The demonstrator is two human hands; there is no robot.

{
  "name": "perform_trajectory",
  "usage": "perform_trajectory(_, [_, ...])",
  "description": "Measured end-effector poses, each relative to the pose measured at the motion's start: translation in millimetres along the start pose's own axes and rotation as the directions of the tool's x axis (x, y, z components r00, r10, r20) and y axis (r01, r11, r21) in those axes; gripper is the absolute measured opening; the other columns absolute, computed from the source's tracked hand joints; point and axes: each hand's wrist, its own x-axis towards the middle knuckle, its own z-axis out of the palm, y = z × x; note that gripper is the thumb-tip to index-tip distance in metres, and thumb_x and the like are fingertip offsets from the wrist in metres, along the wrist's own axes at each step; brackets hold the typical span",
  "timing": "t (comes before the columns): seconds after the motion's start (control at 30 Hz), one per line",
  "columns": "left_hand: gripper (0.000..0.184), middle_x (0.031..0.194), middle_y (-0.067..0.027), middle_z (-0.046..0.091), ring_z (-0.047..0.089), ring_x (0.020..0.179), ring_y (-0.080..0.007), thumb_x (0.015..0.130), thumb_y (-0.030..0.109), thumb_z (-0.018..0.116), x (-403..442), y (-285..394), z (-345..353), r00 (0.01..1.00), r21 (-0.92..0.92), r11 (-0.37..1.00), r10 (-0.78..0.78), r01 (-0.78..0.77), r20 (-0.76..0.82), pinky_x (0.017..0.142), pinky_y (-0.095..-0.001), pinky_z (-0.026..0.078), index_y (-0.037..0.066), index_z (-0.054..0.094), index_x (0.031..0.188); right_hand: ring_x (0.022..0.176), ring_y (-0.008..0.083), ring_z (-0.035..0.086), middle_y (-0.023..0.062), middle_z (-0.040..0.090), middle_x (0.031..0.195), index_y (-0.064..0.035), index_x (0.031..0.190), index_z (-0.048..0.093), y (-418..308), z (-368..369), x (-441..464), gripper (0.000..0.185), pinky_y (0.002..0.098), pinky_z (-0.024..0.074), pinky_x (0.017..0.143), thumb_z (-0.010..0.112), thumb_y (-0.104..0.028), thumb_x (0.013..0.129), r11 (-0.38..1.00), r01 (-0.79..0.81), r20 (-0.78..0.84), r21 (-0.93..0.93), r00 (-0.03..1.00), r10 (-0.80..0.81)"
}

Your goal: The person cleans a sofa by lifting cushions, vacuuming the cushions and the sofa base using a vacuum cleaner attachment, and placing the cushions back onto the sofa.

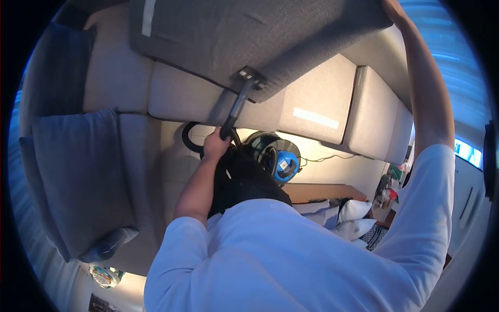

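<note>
My left hand (215,144) is closed around the handle of a vacuum cleaner wand (239,106). The wand's flat nozzle (249,77) rests against the face of a big grey sofa cushion (234,36), near its lower edge. At the upper right, my right hand (393,10) grips that cushion's corner; its fingers are mostly hidden behind the fabric and the frame edge. The cushion is tilted up off the sofa seat (322,99). A black hose curves beside my left hand, and the blue and black vacuum cleaner body (285,165) stands on the floor.
Another sofa section with a loose grey cushion (83,177) and a crumpled dark cloth (109,244) lies at left. A power cord (327,157) runs over the tiled floor. White pillows (354,218) and a brown wooden surface (322,192) are at the lower right.
</note>
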Motion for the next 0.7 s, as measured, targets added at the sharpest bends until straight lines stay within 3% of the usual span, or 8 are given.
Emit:
perform_trajectory(0.13, [0.038, 0.092, -0.0224, 0.072, 0.070, 0.094, -0.0415, 0.082, 0.033, 0.073, -24.0, -41.5, -2.9, 0.982, 0.160, 0.974, -0.175, 0.161, 0.076, 0.085, -0.0517, 0.054, 0.010, 0.061, 0.110, 0.133, 0.0300, 0.052, 0.0145, 0.057, 0.144, -0.0136, 0.149, 0.051, 12.7, 3.9, 2.6, 0.072, 0.0431, 0.0363, 0.114, 0.046, -0.065, 0.098, 1.000, 0.005, -0.006, -0.005, 1.000, -0.005])
perform_trajectory(0.27, [0.034, 0.087, -0.0225, 0.071, 0.070, 0.089, -0.0423, 0.082, 0.031, 0.073, -29.0, -15.6, -13.3, 0.997, 0.085, 0.996, -0.014, 0.020, -0.075, 0.081, -0.0527, 0.055, 0.009, 0.062, 0.106, 0.133, 0.0296, 0.052, 0.0144, 0.057, 0.144, -0.0134, 0.149, 0.050, 15.0, 0.1, -2.0, 0.072, 0.0431, 0.0357, 0.114, 0.046, -0.064, 0.098, 0.998, 0.027, -0.029, -0.052, 0.999, -0.028])
perform_trajectory(0.33, [0.033, 0.085, -0.0227, 0.071, 0.070, 0.086, -0.0439, 0.081, 0.030, 0.074, -5.7, -1.7, -7.1, 0.981, -0.014, 0.999, 0.028, -0.031, -0.192, 0.078, -0.0534, 0.055, 0.008, 0.062, 0.104, 0.134, 0.0301, 0.051, 0.0140, 0.055, 0.146, -0.0128, 0.150, 0.049, -2.7, -2.3, -14.9, 0.074, 0.0434, 0.0348, 0.115, 0.046, -0.065, 0.098, 0.999, 0.011, 0.022, 0.042, 1.000, -0.012])
perform_trajectory(0.47, [0.040, 0.094, -0.0247, 0.071, 0.068, 0.095, -0.0442, 0.080, 0.030, 0.075, -15.7, -22.9, -18.3, 0.994, 0.129, 0.990, -0.035, 0.049, -0.106, 0.084, -0.0536, 0.054, 0.007, 0.062, 0.111, 0.133, 0.0309, 0.051, 0.0140, 0.054, 0.147, -0.0113, 0.150, 0.049, 12.2, 6.5, -5.1, 0.073, 0.0440, 0.0348, 0.115, 0.045, -0.063, 0.098, 0.983, 0.024, -0.020, 0.181, 1.000, -0.021])
perform_trajectory(0.6, [0.052, 0.106, -0.0235, 0.071, 0.067, 0.104, -0.0425, 0.082, 0.033, 0.073, -52.2, -48.6, -54.4, 0.979, 0.212, 0.969, -0.158, 0.129, 0.129, 0.094, -0.0521, 0.053, 0.012, 0.060, 0.128, 0.131, 0.0287, 0.052, 0.0142, 0.054, 0.148, -0.0091, 0.148, 0.051, 17.6, -19.8, 1.1, 0.065, 0.0433, 0.0362, 0.114, 0.043, -0.054, 0.102, 0.878, -0.317, 0.254, 0.358, 0.938, 0.235])
perform_trajectory(0.63, [0.051, 0.104, -0.0242, 0.071, 0.067, 0.103, -0.0429, 0.082, 0.033, 0.073, -68.7, -46.8, -61.4, 0.992, 0.183, 0.980, -0.099, 0.084, 0.073, 0.093, -0.0522, 0.053, 0.011, 0.061, 0.126, 0.131, 0.0274, 0.053, 0.0139, 0.055, 0.147, -0.0089, 0.147, 0.053, 38.3, -13.3, 10.0, 0.062, 0.0424, 0.0367, 0.114, 0.044, -0.051, 0.102, 0.921, -0.159, 0.181, 0.355, 0.979, 0.100])
perform_trajectory(0.67, [0.050, 0.104, -0.0243, 0.071, 0.067, 0.102, -0.0438, 0.083, 0.034, 0.074, -81.4, -17.5, -80.0, 0.979, 0.137, 0.982, -0.150, 0.130, 0.142, 0.090, -0.0513, 0.053, 0.009, 0.061, 0.124, 0.130, 0.0261, 0.053, 0.0136, 0.056, 0.146, -0.0086, 0.146, 0.054, 55.4, -11.4, 21.7, 0.058, 0.0415, 0.0371, 0.113, 0.045, -0.047, 0.103, 0.941, 0.001, 0.115, 0.337, 0.992, -0.042])
perform_trajectory(0.7, [0.049, 0.104, -0.0242, 0.071, 0.067, 0.102, -0.0442, 0.084, 0.035, 0.074, -90.8, 9.9, -93.1, 0.985, 0.106, 0.992, -0.084, 0.069, 0.147, 0.089, -0.0507, 0.053, 0.007, 0.061, 0.122, 0.130, 0.0261, 0.053, 0.0136, 0.056, 0.146, -0.0086, 0.146, 0.054, 48.4, -22.6, 7.9, 0.058, 0.0415, 0.0371, 0.113, 0.045, -0.047, 0.103, 0.943, 0.002, 0.093, 0.334, 0.995, -0.035])
